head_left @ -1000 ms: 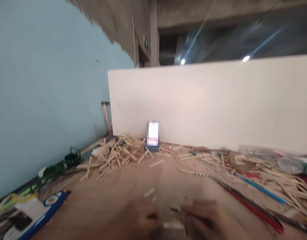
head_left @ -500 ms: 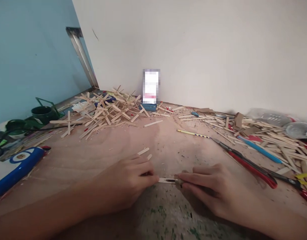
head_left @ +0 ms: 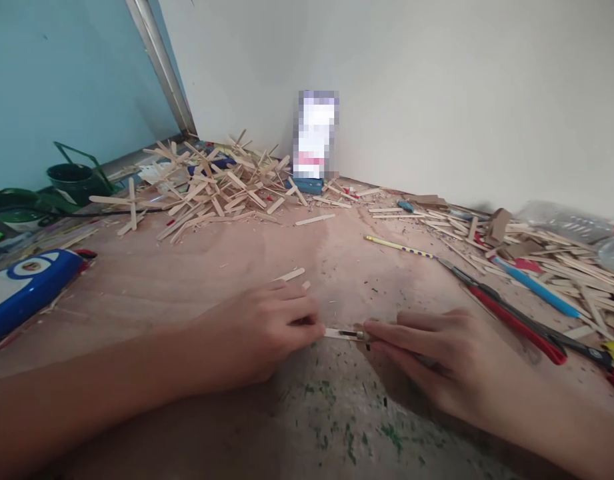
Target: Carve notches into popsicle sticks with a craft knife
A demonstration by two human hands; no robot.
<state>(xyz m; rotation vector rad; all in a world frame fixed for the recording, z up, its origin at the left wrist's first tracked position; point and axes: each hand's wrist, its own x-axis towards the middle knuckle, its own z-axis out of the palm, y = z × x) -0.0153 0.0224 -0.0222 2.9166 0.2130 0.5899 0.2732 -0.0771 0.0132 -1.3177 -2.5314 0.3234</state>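
My left hand [head_left: 267, 328] rests on the wooden tabletop [head_left: 197, 280] with its fingers pinched on the left end of a small wooden stick [head_left: 339, 333] lying flat. My right hand [head_left: 437, 357] is closed around a small cutting tool whose tip [head_left: 359, 331] meets the stick from the right. Most of that tool is hidden in the hand. Two short stick offcuts [head_left: 293, 274] lie just beyond my left hand.
A heap of wooden sticks [head_left: 211, 187] lies at the back left, more sticks [head_left: 551, 260] at the right. A pencil [head_left: 399, 246], red-handled pliers [head_left: 511, 320] and a blue pen [head_left: 534, 288] lie right of centre. A blue case [head_left: 27, 293] sits at the left edge.
The view tipped down from the white partition to the table, bringing both hands into sharp view. Hands stay joined at the stick, barely shifted.
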